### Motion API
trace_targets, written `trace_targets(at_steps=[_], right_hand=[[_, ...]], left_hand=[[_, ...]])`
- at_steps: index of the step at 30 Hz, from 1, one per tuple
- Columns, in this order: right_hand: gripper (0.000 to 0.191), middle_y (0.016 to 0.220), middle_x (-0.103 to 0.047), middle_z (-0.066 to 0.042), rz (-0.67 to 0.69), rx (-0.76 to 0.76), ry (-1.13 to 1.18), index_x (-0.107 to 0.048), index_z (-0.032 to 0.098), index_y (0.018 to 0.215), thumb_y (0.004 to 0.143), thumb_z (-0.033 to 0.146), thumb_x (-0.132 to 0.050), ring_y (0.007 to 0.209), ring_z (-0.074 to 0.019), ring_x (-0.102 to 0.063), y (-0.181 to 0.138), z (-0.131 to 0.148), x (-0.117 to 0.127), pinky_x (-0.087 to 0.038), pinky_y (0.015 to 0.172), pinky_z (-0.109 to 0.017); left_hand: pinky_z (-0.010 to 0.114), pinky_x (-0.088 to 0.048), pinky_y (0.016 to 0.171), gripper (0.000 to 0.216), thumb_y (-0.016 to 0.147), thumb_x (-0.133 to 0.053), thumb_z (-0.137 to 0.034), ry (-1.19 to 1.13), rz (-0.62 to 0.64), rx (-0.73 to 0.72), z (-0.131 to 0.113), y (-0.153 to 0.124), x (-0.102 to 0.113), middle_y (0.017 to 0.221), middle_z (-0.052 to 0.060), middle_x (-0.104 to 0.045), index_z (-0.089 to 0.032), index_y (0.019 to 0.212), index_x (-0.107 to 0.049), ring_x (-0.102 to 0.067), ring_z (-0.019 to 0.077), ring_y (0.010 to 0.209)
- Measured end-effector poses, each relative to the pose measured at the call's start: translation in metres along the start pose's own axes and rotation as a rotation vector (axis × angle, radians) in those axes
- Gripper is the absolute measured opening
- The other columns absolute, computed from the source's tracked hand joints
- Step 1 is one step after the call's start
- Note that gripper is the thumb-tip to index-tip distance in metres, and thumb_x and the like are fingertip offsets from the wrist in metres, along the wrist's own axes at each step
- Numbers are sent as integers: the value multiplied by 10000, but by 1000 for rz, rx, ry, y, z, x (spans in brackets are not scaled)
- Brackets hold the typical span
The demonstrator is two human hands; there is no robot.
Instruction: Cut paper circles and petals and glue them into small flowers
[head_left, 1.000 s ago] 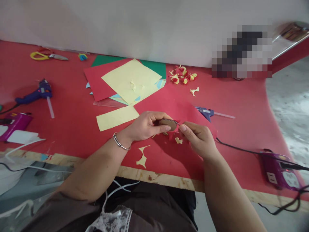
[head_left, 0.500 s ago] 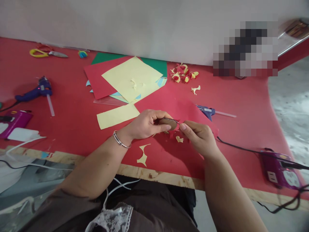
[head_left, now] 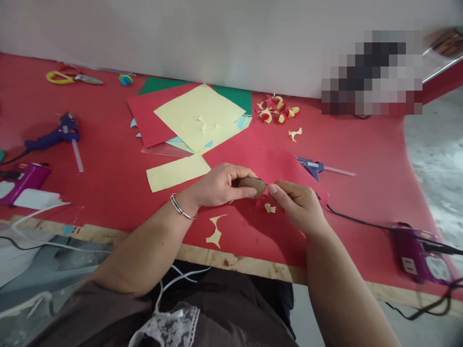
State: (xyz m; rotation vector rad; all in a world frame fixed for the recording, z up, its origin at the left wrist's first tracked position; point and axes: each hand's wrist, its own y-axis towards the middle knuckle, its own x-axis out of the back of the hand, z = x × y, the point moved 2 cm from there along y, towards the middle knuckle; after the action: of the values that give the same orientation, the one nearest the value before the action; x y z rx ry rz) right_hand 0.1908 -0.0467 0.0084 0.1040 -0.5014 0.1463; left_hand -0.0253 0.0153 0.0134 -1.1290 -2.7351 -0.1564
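A round brown disc that looks like cardboard (head_left: 253, 185) is gripped at its edge by my left hand (head_left: 226, 185), thumb on its near face. My right hand (head_left: 294, 200) pinches thumb and finger together just right of the disc, where a thin dark strip runs from the disc's rim to the fingertips; what it is made of is too small to tell. Beneath both hands lies a sheet of red paper (head_left: 260, 152). A small cream paper scrap (head_left: 269, 208) is below the disc, and a longer cream scrap (head_left: 215, 232) sits nearer the table edge.
Cream paper (head_left: 198, 113) tops a stack of coloured sheets. A cream strip (head_left: 177, 172), red and yellow curls (head_left: 277, 110), scissors (head_left: 74, 78), a left glue gun (head_left: 56, 132) and a right glue gun (head_left: 310, 166) surround it. Purple power strips (head_left: 419, 253) with cables lie at both sides.
The whole view has shifted slightly. The strip between disc and right fingertips looks shorter and less visible; both hands keep nearly the same pose.
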Motion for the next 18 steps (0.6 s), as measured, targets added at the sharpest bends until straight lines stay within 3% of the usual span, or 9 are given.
trace_targets(at_steps=[4,7,13,18], right_hand=[[694,571,-357,40,-55,-26,-49,-405,231,615,1019,781,-529,538,-106,-336,1,-2,0,-258,526,-292],[694,569,-358,41,-75,-39,-119,-392,233,624,1012,795,-518,539,-109,-343,1,-5,1,-256,531,-293],[630,584,-554,8,20,-70,-329,-546,225,714,1025,771,-500,526,-130,-473,0,-9,-4,-308,550,-286],[591,620,-598,-26,90,-43,-593,-639,218,800,1017,755,-520,571,-173,-534,-2,-14,-14,-270,560,-297]], left_hand=[[276,-460,669,176,904,-817,-332,-95,-35,4,3,2,2,797,20,-691,-172,911,-743,-607,138,733],[277,-472,682,237,878,-840,-344,-209,-130,28,6,2,5,738,-22,-575,-183,844,-670,-562,123,699],[311,-497,770,367,870,-857,-429,-270,-339,50,10,2,11,750,-8,-580,-199,737,-605,-562,143,752],[318,-476,788,427,906,-816,-470,-250,-468,75,12,2,11,723,-3,-554,-198,660,-598,-517,146,749]])
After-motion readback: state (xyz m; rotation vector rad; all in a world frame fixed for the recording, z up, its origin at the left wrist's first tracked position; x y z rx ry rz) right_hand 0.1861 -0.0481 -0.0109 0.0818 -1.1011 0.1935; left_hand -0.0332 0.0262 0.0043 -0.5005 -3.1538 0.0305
